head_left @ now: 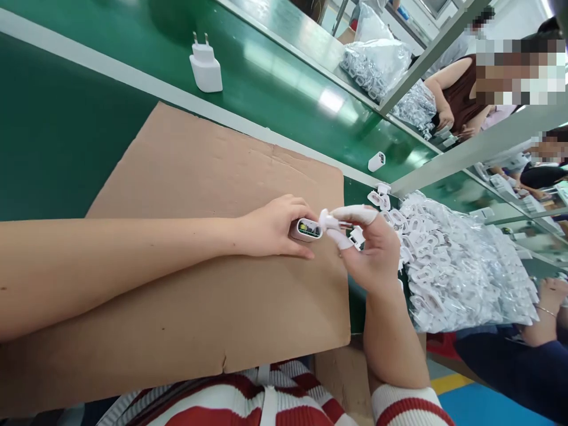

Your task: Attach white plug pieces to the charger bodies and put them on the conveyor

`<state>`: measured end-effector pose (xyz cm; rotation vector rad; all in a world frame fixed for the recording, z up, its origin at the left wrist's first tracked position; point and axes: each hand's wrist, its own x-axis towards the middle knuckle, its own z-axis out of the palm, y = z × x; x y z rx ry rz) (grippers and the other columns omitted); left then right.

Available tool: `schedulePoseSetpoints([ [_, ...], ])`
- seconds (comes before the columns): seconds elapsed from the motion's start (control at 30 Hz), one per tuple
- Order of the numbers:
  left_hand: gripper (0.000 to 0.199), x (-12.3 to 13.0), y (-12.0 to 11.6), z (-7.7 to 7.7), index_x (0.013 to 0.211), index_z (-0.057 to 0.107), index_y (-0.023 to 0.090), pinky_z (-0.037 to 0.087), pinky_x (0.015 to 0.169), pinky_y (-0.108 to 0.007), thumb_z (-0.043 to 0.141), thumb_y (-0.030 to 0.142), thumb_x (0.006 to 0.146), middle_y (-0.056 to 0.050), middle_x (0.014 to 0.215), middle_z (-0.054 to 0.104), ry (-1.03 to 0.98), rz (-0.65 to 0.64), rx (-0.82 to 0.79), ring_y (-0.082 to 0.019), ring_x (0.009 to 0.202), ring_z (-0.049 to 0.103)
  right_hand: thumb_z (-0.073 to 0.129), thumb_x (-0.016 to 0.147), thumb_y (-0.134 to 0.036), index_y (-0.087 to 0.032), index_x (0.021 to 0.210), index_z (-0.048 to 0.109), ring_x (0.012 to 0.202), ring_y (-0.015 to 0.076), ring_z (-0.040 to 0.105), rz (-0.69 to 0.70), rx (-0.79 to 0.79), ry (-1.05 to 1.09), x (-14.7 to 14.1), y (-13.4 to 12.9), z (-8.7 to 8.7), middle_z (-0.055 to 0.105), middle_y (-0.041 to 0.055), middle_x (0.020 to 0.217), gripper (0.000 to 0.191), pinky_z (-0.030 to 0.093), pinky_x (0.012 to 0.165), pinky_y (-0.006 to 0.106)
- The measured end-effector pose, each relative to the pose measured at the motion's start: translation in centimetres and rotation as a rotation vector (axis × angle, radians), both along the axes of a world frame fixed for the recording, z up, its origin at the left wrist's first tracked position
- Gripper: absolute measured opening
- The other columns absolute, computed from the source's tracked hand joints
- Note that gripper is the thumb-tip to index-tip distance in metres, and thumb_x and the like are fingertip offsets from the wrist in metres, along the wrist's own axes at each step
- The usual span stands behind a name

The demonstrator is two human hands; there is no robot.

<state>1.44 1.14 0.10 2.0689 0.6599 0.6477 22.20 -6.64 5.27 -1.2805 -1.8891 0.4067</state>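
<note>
your left hand (284, 228) has its fingers and thumb clamped around one white housing (305, 231), open end toward your right hand (375, 251), with a circuit board showing inside. your right hand, white coverings on two fingertips, pinches one white cap (327, 220) between finger and thumb, just beside the housing's open end; whether they touch, you cannot tell. both parts are above one brown cardboard sheet (199, 171).

beyond the sheet, on the green surface (275, 89), are two more white pieces: one charger (206, 68) with two pins pointing away from you, and one smaller housing (376, 161) farther right. to the right of the sheet lies one big heap of small white parts (465, 266) under clear plastic, too many to count, with a few loose ones near your right hand. across the rail, one person (461, 89) in a dark top works near two clear bags (377, 62).
</note>
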Motion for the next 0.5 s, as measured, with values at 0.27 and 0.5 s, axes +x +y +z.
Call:
schedulePoseSetpoints([
  [0.27,0.024,0.0,0.5,-0.2,0.081,0.075,0.022,0.05,0.082,-0.035,0.075,0.045,0.083,-0.007,0.096,0.066,0.024,0.003,-0.004,-0.026,0.098,0.061,0.066,0.1,-0.025,-0.032,0.13,0.071,0.093,0.0213,0.07,0.004,0.102,-0.258,-1.3,0.4,-1.3,0.074,0.0055,0.104,0.031,0.061,0.08,0.038],
  [0.5,0.024,0.1,0.5,-0.4,0.074,0.073,0.022,0.051,0.081,-0.035,0.074,0.045,0.082,-0.007,0.097,0.068,-0.006,0.011,-0.016,-0.026,0.099,0.063,0.07,0.097,-0.027,-0.032,0.118,0.074,0.091,0.0214,0.073,-0.043,0.185,-0.309,-1.4,0.3,-1.4,0.076,0.0045,0.1,0.022,0.061,0.074,0.036],
])
